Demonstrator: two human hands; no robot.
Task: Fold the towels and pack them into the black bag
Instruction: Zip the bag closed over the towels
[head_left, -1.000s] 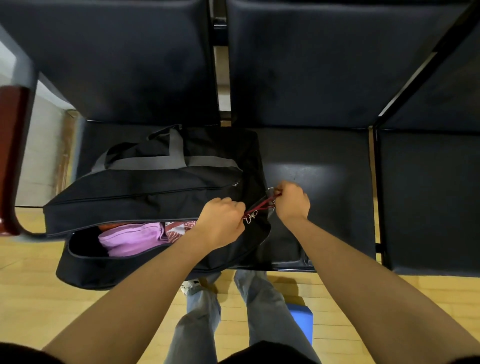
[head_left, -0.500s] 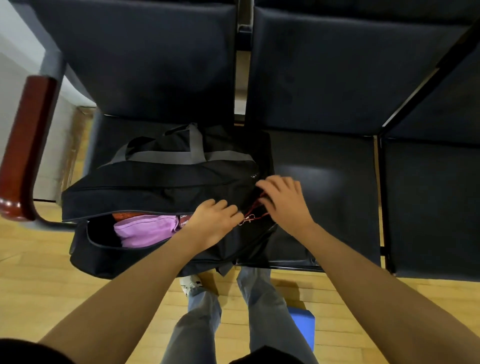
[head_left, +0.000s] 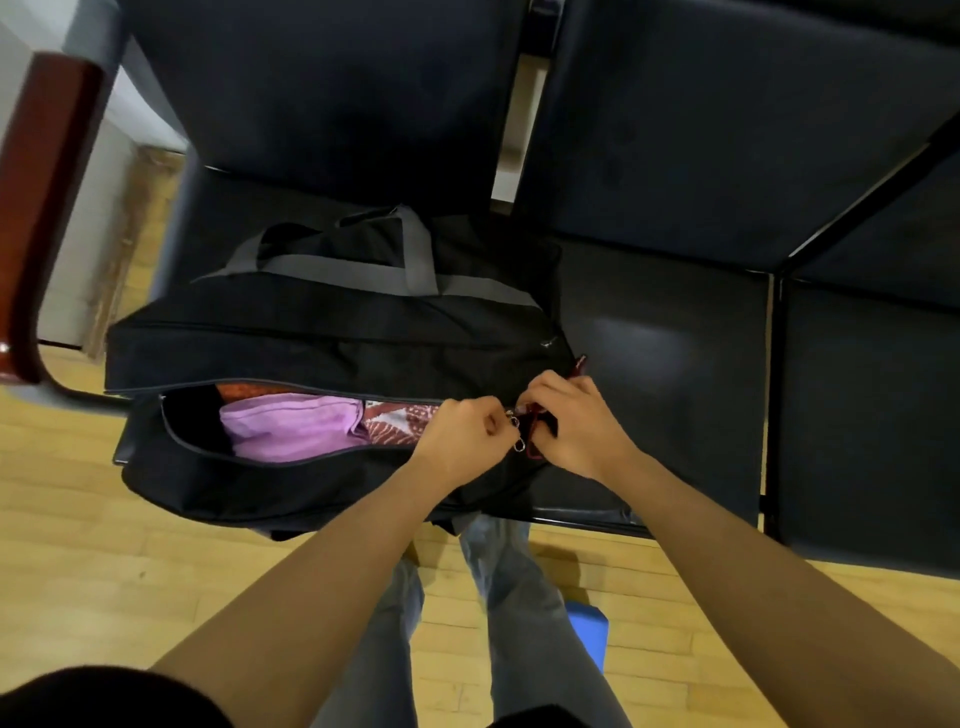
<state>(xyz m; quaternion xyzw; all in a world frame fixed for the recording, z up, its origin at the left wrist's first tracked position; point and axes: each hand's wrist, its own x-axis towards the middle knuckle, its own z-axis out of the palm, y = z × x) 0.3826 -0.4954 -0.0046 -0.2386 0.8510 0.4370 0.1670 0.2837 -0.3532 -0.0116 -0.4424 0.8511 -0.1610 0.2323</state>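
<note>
Where the seat's front edge runs, black bag lying lengthwise, near side hanging a little past that edge. Main zip open along most of the near side; inside, a folded purple towel on top, a red patterned towel beside it toward the zip's closed end, an orange strip just behind. Packed, by the look of it, and only the closing left. Grey handles flopped over the far side, out of the zip's way.

At the bag's right end, both hands close together, almost touching. Left hand curled, fingertips pinching near a small metal zip pull, likely ready to draw it leftward along the opening. Right hand curled round a dark red cord and the bag's end, probably to hold the fabric taut so the slider runs free.

Around: dark padded seats, a wooden armrest at the left, pale wood floor below, jeans-clad legs in front.
</note>
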